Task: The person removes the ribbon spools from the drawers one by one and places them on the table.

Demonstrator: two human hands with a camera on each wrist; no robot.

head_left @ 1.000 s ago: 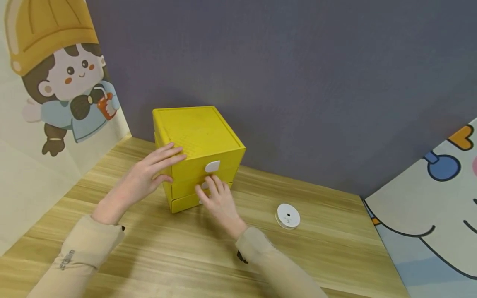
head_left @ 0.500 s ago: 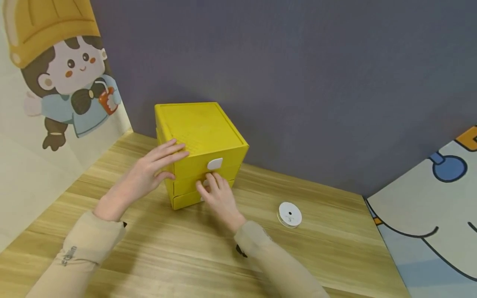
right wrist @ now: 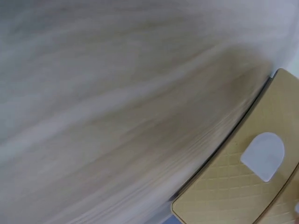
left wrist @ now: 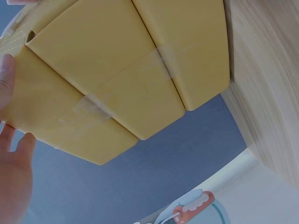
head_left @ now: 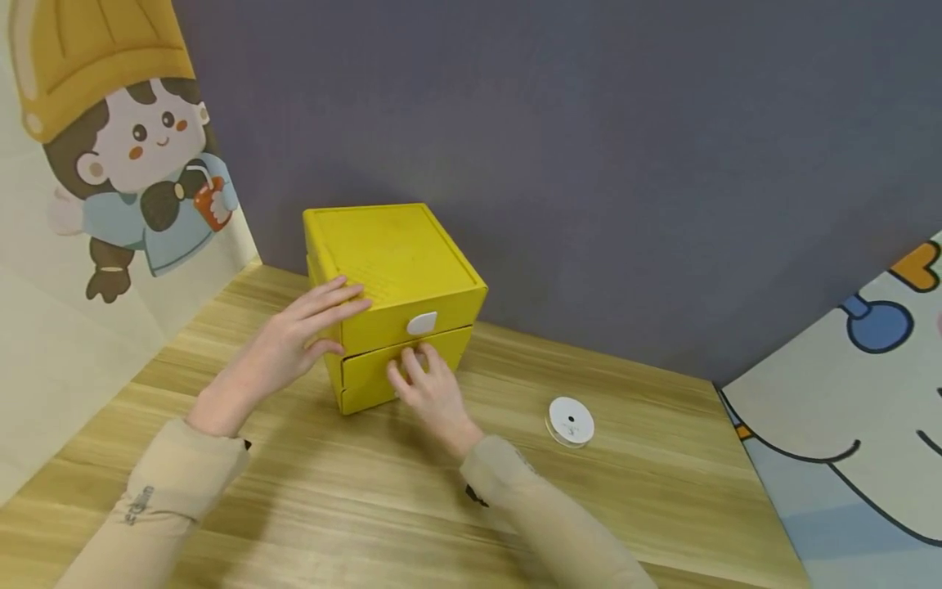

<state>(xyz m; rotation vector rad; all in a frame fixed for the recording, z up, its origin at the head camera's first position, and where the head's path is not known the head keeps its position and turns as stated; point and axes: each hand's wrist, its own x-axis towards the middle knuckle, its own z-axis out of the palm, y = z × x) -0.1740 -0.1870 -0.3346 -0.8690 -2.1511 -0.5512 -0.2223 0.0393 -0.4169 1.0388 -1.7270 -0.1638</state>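
A yellow box of stacked drawers stands against the grey wall. My left hand rests on its front left corner, straight fingers over the top edge and thumb along the side. My right hand curls its fingers at the middle drawer, which juts slightly forward under the top one. In the right wrist view a fingertip meets the middle drawer's white tab at the frame edge. Below that, the bottom drawer bears its own white tab. The top drawer's white tab is untouched.
A white round spool lies on the wooden table, right of the box. The grey wall rises close behind. Cartoon-printed panels flank the table on both sides.
The middle drawer has come forward a little, and a dark gap now shows beneath the top drawer. Its front now covers the bottom drawer in the head view. My left hand has stayed put.
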